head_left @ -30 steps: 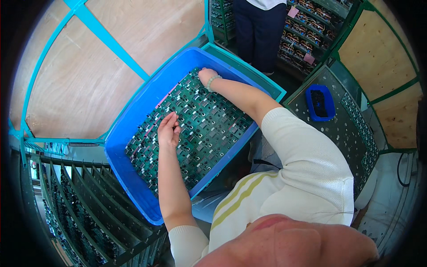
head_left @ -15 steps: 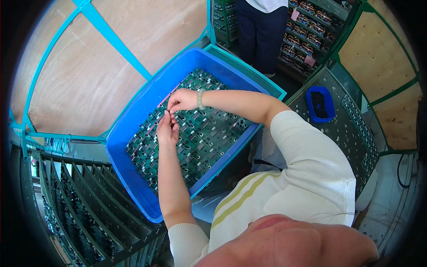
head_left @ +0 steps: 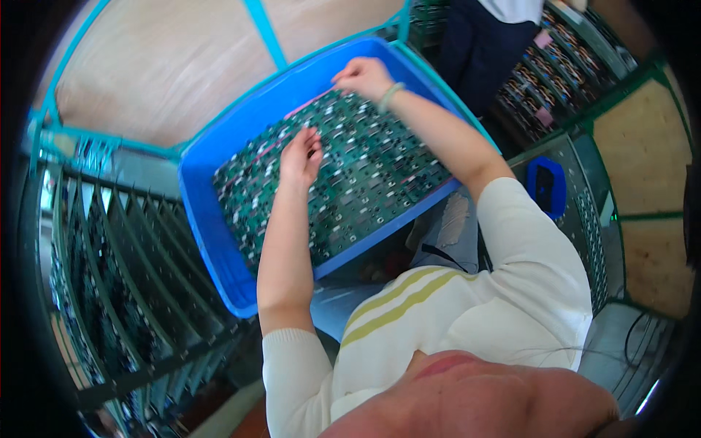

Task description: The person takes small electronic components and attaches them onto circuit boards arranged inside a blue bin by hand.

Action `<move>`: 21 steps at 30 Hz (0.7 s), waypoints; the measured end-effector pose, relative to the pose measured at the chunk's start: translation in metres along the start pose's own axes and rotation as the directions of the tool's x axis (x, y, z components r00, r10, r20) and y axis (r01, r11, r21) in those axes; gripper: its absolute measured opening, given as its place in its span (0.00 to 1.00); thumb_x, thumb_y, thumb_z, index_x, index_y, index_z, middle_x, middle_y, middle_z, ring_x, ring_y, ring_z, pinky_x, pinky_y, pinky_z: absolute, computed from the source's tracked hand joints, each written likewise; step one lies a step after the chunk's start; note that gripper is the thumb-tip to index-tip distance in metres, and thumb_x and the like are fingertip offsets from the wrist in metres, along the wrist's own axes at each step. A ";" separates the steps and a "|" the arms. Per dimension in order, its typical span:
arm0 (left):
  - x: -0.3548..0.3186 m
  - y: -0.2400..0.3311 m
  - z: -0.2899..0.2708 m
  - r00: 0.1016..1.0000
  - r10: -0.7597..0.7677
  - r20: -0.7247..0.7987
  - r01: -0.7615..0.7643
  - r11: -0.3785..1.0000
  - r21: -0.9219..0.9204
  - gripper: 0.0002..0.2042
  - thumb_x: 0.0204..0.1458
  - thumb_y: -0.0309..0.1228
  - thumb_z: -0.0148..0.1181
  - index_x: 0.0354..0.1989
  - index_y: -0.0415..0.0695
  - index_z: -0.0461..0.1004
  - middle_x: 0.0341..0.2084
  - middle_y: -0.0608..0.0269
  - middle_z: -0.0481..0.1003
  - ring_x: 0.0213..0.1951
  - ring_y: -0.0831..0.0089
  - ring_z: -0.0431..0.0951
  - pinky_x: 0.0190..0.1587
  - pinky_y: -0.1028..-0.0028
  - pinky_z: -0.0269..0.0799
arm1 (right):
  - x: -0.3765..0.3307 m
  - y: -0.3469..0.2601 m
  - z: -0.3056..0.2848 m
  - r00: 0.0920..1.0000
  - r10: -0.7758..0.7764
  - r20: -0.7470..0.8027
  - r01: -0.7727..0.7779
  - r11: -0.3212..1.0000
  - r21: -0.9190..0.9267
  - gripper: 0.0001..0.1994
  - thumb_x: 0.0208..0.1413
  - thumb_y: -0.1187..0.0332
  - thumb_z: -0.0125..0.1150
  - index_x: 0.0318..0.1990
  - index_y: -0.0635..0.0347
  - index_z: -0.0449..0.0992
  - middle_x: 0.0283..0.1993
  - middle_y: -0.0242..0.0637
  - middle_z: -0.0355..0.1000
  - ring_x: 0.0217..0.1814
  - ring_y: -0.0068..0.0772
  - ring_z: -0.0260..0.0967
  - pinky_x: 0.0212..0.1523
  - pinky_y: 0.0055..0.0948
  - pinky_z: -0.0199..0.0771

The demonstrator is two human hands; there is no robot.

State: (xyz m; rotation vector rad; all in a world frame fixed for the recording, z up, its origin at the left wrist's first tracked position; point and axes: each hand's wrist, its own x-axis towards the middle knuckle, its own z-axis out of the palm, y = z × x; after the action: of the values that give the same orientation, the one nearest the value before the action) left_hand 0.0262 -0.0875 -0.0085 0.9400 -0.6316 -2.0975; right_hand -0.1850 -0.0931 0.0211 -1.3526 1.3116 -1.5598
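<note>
I look down into a blue plastic bin (head_left: pixel 212 241) that stands tilted in front of me, and it is filled with green circuit boards (head_left: pixel 365 182) packed on edge in rows, with thin pink strips (head_left: pixel 307 106) between some of them. My left hand (head_left: pixel 301 157) rests on top of the boards near the middle of the bin, the fingers bent downward onto the upper edges; I cannot tell if it pinches one board or only touches them. My right hand (head_left: pixel 363 75) is at the far corner of the bin, close to the blue wall, with the fingers drawn together in a narrow pinch at the end of a pink strip, though the exact contact is too small to see. On this wrist there is a pale bracelet (head_left: pixel 389 95). The two hands are well apart, with boards between them. At my left, a dark rack (head_left: pixel 124 292) holds more boards in slots. At my right lies a small blue tray (head_left: pixel 546 186) on a metal shelf. Beyond the bin another person (head_left: pixel 485 36) stands in dark trousers.
</note>
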 end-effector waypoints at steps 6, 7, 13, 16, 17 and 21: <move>-0.006 0.001 0.005 0.999 -0.029 -0.022 0.029 1.000 0.001 0.08 0.49 0.30 0.48 0.28 0.35 0.66 0.20 0.61 0.66 0.18 0.79 0.62 0.14 0.83 0.52 | 0.021 0.035 -0.043 0.997 0.040 -0.066 -0.067 0.872 -0.485 0.07 0.35 0.72 0.61 0.23 0.63 0.70 0.24 0.38 0.71 0.24 0.29 0.70 0.26 0.25 0.70; -0.007 0.000 0.005 0.999 -0.033 -0.020 0.033 0.999 0.015 0.08 0.49 0.29 0.48 0.28 0.35 0.66 0.20 0.62 0.66 0.18 0.79 0.62 0.14 0.83 0.53 | 0.023 0.041 -0.044 0.998 -0.001 -0.063 -0.042 0.724 -0.689 0.07 0.36 0.71 0.61 0.24 0.61 0.71 0.25 0.40 0.71 0.27 0.33 0.70 0.28 0.27 0.70; -0.006 -0.002 0.003 0.999 -0.036 0.003 0.036 0.998 0.045 0.07 0.48 0.28 0.47 0.29 0.36 0.66 0.20 0.62 0.66 0.19 0.79 0.62 0.14 0.83 0.53 | 0.036 0.066 -0.049 0.988 0.020 0.152 0.147 0.164 -0.975 0.06 0.41 0.70 0.52 0.28 0.57 0.73 0.30 0.45 0.69 0.36 0.43 0.68 0.36 0.37 0.68; -0.005 -0.003 0.001 0.999 -0.034 -0.023 0.035 0.998 0.056 0.07 0.48 0.28 0.48 0.29 0.36 0.66 0.20 0.62 0.66 0.19 0.79 0.62 0.14 0.83 0.53 | 0.045 0.078 -0.051 0.987 0.115 0.109 0.087 0.180 -0.980 0.07 0.41 0.71 0.51 0.29 0.56 0.74 0.32 0.46 0.69 0.37 0.43 0.68 0.37 0.37 0.67; -0.005 -0.003 0.001 0.999 -0.034 -0.025 0.036 0.998 0.055 0.07 0.48 0.28 0.48 0.29 0.36 0.66 0.20 0.62 0.66 0.19 0.79 0.62 0.14 0.83 0.53 | 0.046 0.080 -0.051 0.985 0.157 0.076 0.039 0.225 -0.974 0.07 0.41 0.71 0.50 0.29 0.56 0.74 0.33 0.46 0.69 0.37 0.43 0.67 0.38 0.37 0.67; -0.005 -0.003 0.003 0.999 -0.029 -0.025 0.030 0.998 0.060 0.06 0.47 0.27 0.48 0.27 0.35 0.66 0.19 0.62 0.66 0.19 0.79 0.62 0.14 0.83 0.53 | 0.046 0.085 -0.054 0.985 0.169 0.044 -0.005 0.279 -0.960 0.08 0.42 0.69 0.49 0.29 0.55 0.75 0.34 0.46 0.69 0.36 0.45 0.68 0.38 0.38 0.68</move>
State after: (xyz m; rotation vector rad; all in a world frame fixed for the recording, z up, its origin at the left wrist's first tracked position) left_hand 0.0246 -0.0813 -0.0062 1.0123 -0.6752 -2.1003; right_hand -0.2576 -0.1441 -0.0448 -1.9492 2.3616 -0.3763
